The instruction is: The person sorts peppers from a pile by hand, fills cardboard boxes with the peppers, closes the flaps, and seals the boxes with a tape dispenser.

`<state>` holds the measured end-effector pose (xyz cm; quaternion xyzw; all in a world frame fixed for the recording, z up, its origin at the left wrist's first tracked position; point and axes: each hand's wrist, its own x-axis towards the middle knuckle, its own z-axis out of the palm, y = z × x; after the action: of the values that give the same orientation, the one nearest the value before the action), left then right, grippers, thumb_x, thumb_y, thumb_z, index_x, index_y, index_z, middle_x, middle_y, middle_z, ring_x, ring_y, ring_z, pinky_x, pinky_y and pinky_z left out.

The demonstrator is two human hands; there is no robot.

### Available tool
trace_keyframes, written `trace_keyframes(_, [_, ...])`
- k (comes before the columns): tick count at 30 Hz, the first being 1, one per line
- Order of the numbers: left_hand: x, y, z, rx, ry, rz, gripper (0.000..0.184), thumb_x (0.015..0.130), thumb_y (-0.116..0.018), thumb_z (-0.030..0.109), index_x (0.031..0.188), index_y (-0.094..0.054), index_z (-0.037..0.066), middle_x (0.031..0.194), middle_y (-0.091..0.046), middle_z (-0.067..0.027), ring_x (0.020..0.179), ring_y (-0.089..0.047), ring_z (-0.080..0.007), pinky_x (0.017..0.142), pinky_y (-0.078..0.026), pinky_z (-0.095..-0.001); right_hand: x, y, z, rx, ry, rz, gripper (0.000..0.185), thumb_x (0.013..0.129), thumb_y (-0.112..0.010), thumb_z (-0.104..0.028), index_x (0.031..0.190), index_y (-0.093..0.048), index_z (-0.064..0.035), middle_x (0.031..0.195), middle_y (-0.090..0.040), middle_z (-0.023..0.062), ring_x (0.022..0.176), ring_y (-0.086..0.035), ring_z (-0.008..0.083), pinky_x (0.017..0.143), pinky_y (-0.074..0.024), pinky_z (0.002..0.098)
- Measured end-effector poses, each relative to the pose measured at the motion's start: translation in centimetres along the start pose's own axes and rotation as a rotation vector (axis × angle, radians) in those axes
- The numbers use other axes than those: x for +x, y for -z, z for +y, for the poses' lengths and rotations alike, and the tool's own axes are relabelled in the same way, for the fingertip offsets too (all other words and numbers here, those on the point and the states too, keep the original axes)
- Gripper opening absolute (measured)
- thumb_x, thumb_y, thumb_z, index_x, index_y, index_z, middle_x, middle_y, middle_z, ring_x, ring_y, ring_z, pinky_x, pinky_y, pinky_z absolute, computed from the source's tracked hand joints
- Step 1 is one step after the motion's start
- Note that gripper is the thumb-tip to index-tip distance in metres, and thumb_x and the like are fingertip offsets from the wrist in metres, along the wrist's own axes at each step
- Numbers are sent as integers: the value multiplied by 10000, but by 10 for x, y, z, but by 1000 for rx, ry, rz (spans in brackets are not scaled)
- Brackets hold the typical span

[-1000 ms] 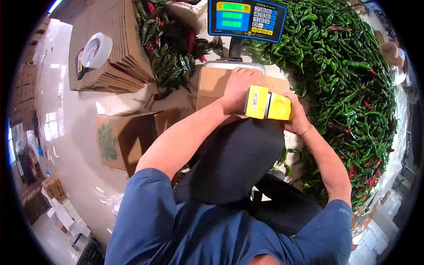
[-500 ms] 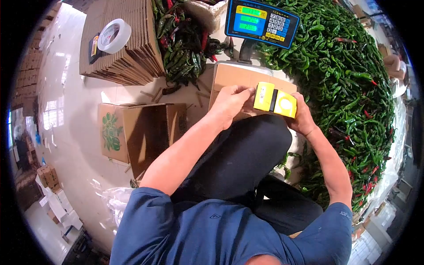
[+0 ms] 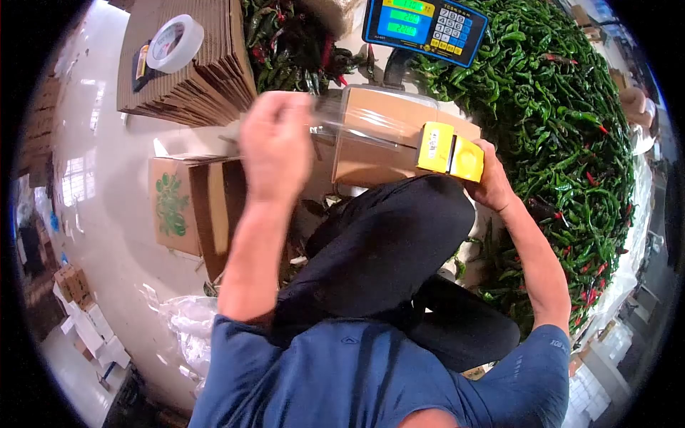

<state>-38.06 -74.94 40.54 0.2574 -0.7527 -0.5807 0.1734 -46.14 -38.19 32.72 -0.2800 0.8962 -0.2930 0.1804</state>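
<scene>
My right hand point(image 3: 492, 177) grips a yellow tape dispenser point(image 3: 437, 148) by its right end. From it a clear strip of packing tape point(image 3: 378, 121) stretches leftward over a closed cardboard box point(image 3: 371, 158). At the strip's other end, my left hand point(image 3: 277, 146) is closed on the tape, blurred by motion. The box rests on a weighing scale, whose blue-framed display point(image 3: 426, 30) stands behind it. My knee is against the near side of the box.
Green chili peppers point(image 3: 542, 128) form a large heap on the right. Flattened cartons point(image 3: 189, 78) are stacked at upper left, with a tape roll point(image 3: 176, 44) on top. An open carton point(image 3: 182, 203) lies below them. Darker peppers point(image 3: 285, 68) lie behind.
My left hand has moved left, away from the dispenser, drawing out a long strip of tape. My right hand stays at the box's right side with the dispenser.
</scene>
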Motion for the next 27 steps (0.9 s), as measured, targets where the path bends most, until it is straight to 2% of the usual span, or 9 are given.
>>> trace_keyframes(1, [7, 17, -10, -91, 138, 8, 162, 981, -634, 147, 891, -679, 21, 713, -612, 20, 627, -521, -42, 560, -399, -199, 4, 2, -6, -11, -15, -9, 718, 762, -829, -101, 1338, -407, -24, 1212, -581, 230, 1150, -601, 391, 978, -497, 421])
trace_keyframes(2, [12, 20, -35, -99, 138, 19, 182, 985, -634, 168, 881, -676, 24, 729, -617, 24, 629, -494, -34, 556, -393, -213, 10, 5, -20, -70, 42, -4, 699, 765, -823, -99, 1328, -415, -21, 1182, -594, 232, 1122, -608, 407, 957, -504, 422])
trace_keyframes(5, [20, -5, -113, -344, 405, 52, 149, 979, -648, 178, 924, -674, 42, 746, -565, 39, 650, -455, -58, 602, -362, -215, 16, 6, -32, -37, 52, 5, 696, 764, -822, -104, 1327, -420, -23, 1162, -598, 242, 1104, -605, 427, 936, -505, 430])
trace_keyframes(8, [18, -26, -168, -210, 362, 126, 219, 1000, -620, 226, 964, -676, 18, 833, -596, 24, 690, -457, -63, 608, -372, -243, 23, 8, -46, -111, 7, -30, 609, 788, -792, -120, 1277, -442, -21, 1174, -588, 273, 1090, -585, 459, 912, -497, 462])
trace_keyframes(14, [19, -19, -180, -193, 265, 169, 273, 1006, -597, 269, 987, -679, 9, 855, -609, 13, 732, -467, -73, 658, -399, -255, 42, 10, -74, -247, -65, -101, 520, 827, -741, -105, 1247, -447, -13, 1195, -570, 295, 1105, -567, 471, 915, -487, 473])
trace_keyframes(16, [20, -17, -186, -170, 290, 165, 291, 1011, -589, 264, 980, -667, -15, 859, -644, -39, 768, -528, -121, 726, -442, -299, 45, 12, -71, -300, -64, -119, 520, 827, -734, -92, 1253, -446, -12, 1207, -563, 299, 1108, -566, 472, 925, -486, 469])
trace_keyframes(21, [16, -31, -232, -150, 291, 140, 308, 988, -605, 275, 970, -663, -26, 823, -660, -129, 783, -589, -202, 751, -474, -360, 57, 16, -87, -310, -45, -202, 637, 769, -764, -21, 1317, -439, -23, 1280, -534, 281, 1169, -544, 463, 979, -474, 447])
trace_keyframes(23, [14, -40, -218, -32, 329, 180, 328, 985, -604, 298, 977, -666, -24, 814, -659, -120, 755, -590, -198, 734, -479, -359, 58, 17, -89, -312, -27, -204, 704, 743, -783, -7, 1351, -429, -27, 1325, -517, 272, 1207, -532, 457, 1010, -465, 439])
trace_keyframes(27, [4, -62, -237, -99, 370, 92, 354, 979, -616, 320, 1004, -673, -28, 823, -687, -115, 751, -632, -185, 691, -492, -375, 54, 12, -75, -307, 48, -163, 791, 726, -813, -22, 1400, -400, -31, 1392, -488, 264, 1262, -514, 441, 1053, -449, 432])
